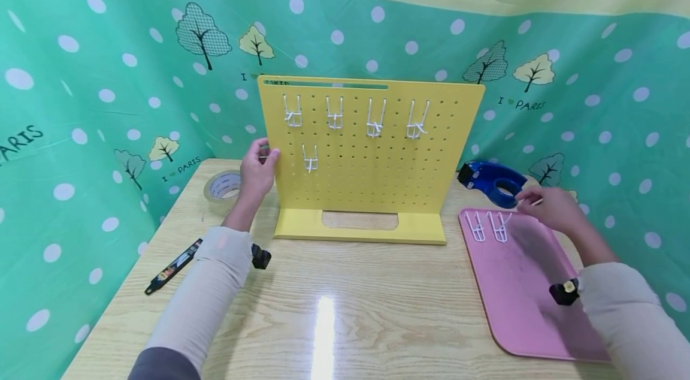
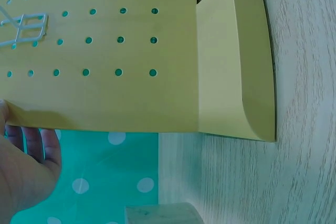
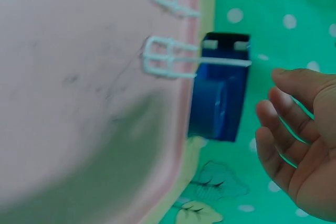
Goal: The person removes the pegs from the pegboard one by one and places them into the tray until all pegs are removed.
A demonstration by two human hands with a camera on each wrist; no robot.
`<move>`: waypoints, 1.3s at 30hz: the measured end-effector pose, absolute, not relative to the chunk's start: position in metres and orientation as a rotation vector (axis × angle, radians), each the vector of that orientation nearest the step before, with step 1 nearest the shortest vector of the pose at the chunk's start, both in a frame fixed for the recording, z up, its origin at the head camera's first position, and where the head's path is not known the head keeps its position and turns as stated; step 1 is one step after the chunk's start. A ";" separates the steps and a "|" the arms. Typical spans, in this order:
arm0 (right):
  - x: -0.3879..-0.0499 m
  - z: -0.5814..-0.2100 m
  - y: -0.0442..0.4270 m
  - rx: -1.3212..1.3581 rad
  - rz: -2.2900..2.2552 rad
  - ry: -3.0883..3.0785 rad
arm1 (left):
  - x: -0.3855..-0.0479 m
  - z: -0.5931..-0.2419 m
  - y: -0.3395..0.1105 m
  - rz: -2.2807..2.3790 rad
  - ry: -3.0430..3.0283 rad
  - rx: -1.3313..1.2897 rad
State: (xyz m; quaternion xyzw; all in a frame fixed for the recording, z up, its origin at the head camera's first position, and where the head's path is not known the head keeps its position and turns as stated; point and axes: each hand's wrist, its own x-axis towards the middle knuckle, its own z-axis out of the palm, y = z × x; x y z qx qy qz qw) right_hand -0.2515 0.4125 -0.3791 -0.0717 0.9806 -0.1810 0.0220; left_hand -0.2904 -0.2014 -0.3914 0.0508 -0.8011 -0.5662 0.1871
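My left hand grips the left edge of a yellow pegboard, thumb in front and fingers behind; the left wrist view shows this hand at the board's edge. Four white wire hooks hang in the board's top row, and one hook hangs lower left. Over the far end of a pink tray is my right hand. In the right wrist view that hand has its fingers apart, relaxed and empty, beside two white hooks lying on the tray.
A blue tape dispenser lies behind the tray. Left of the board is a roll of clear tape, with a black strip-shaped object nearer the front left. A green patterned curtain hangs behind the wooden table.
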 end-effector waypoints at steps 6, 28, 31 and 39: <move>-0.249 -0.360 0.381 -0.204 -0.599 3.049 | -0.290 -0.392 -0.201 -1.609 -2.256 0.141; -0.261 -0.358 0.231 -0.564 -0.926 3.105 | -0.292 -0.395 -0.201 -1.615 -2.252 0.123; -0.263 -0.358 0.211 -0.622 -0.968 3.095 | -0.293 -0.395 -0.201 -1.616 -2.249 0.127; -0.271 -0.366 0.152 -0.834 -1.115 3.085 | -0.291 -0.393 -0.201 -1.584 -2.251 0.143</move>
